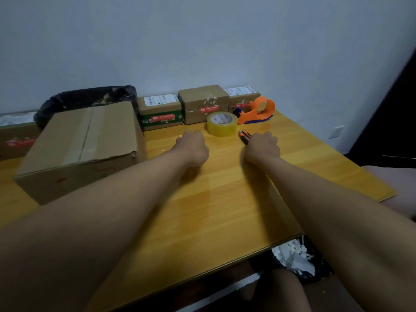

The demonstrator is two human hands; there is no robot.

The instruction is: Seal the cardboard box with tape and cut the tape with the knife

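Both hands curl loosely: the left hand (193,147) empty beside the tape roll (222,123), the right hand (262,147) perhaps touching the knife (245,136). Lift the roll first, squarely.

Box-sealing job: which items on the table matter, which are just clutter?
Job:
large cardboard box
clear tape roll
utility knife, by the right hand

Clutter:
three small parcels
orange tape dispenser
black bin bag
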